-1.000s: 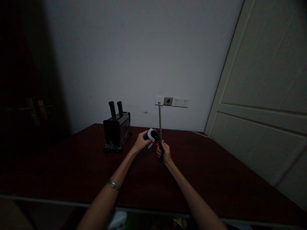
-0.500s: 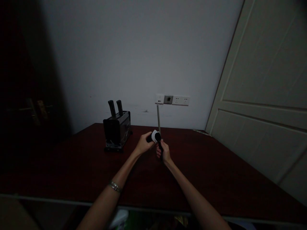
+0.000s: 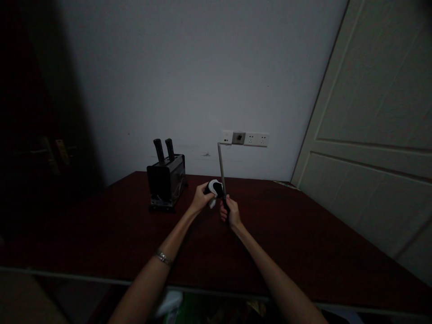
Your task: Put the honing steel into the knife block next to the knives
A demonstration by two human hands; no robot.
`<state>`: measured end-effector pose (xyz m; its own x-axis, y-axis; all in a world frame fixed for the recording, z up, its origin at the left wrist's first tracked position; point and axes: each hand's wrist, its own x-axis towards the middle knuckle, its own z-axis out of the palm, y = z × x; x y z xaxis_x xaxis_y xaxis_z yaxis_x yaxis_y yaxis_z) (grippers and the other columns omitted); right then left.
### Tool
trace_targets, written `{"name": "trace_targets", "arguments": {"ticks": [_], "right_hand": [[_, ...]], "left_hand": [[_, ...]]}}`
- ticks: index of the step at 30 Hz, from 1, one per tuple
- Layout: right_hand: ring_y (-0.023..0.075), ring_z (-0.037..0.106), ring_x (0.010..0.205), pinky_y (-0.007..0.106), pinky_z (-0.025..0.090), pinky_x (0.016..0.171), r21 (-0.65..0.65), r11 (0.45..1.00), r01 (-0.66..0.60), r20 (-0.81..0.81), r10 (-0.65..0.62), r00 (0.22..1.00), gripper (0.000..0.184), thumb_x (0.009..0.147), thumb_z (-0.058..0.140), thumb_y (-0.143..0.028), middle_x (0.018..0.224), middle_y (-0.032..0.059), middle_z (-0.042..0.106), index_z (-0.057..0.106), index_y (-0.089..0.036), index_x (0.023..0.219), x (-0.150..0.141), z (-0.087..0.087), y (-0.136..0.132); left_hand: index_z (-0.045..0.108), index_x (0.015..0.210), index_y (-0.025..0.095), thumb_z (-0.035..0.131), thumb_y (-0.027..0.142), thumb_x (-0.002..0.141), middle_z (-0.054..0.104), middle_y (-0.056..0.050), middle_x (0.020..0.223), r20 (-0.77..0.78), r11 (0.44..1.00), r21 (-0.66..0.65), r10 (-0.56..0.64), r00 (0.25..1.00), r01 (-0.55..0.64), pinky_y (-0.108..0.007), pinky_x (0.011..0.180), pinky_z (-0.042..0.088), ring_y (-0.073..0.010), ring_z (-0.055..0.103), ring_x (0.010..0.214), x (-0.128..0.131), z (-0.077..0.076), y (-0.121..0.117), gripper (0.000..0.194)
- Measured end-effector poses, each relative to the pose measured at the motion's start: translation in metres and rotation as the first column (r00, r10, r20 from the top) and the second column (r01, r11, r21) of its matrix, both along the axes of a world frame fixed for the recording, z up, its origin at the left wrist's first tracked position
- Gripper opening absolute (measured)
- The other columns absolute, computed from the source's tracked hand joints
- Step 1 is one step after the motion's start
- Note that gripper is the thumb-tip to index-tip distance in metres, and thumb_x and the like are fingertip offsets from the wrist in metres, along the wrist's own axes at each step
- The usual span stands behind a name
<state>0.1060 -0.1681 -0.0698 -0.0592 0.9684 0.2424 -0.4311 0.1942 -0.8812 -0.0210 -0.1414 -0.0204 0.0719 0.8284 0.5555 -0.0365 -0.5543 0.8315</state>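
My right hand (image 3: pixel 230 212) is closed around the dark handle of a sharpening steel (image 3: pixel 221 165), whose thin grey rod stands almost upright, leaning slightly left. My left hand (image 3: pixel 200 199) grips a knife (image 3: pixel 213 187) with a black and white look, held against the base of the rod just above my right hand. Both hands hover over the middle of the dark red table (image 3: pixel 303 252). A bracelet (image 3: pixel 162 258) is on my left wrist.
A black knife block (image 3: pixel 166 181) with two dark handles sticking out stands on the table to the left of my hands. White wall sockets (image 3: pixel 245 138) are on the wall behind. A pale door (image 3: pixel 374 135) fills the right side.
The knife in my left hand slid along the rod's base, first toward my right hand, then back up left. The steel tilted a little more to the left.
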Motion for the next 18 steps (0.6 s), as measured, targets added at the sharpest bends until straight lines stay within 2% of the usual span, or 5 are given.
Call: {"name": "trace_targets", "arguments": {"ticks": [4,11,18], "right_hand": [[0.0028,0.024,0.027,0.015,0.019,0.026,-0.001,1.0,0.0,0.005,0.0,1.0,0.053,0.062,0.056,-0.071,0.037,-0.0115,0.031,0.047,-0.019,0.064,-0.0013,0.0021,-0.0021],[0.0028,0.024,0.026,0.015,0.019,0.025,0.004,0.999,0.034,0.024,-0.034,0.999,0.053,0.062,0.055,-0.071,0.036,-0.0112,0.032,0.046,-0.019,0.063,-0.0023,0.0034,-0.0037],[0.0027,0.023,0.026,0.015,0.018,0.025,-0.019,0.998,0.06,0.002,-0.06,0.998,0.054,0.061,0.055,-0.072,0.036,-0.0109,0.031,0.044,-0.019,0.06,-0.0016,0.0003,0.0001]], "left_hand": [[0.062,0.074,0.013,0.056,0.02,0.053,0.059,0.0,0.068,0.135,0.998,-0.009,0.07,0.988,-0.07,-0.022,0.061,0.041,-0.0136,0.051,0.065,-0.001,-0.0008,0.0003,0.022],[0.066,0.081,0.012,0.06,0.017,0.055,0.063,-0.001,0.077,-0.112,0.993,0.118,0.009,0.994,0.004,-0.025,0.071,0.043,-0.0156,0.055,0.073,0.0008,-0.0003,-0.0035,0.027],[0.067,0.077,0.011,0.061,0.017,0.048,0.063,-0.002,0.073,-0.02,0.999,0.014,-0.044,0.999,0.044,-0.025,0.068,0.043,-0.016,0.054,0.07,0.0009,0.0065,-0.0083,0.03]]}}
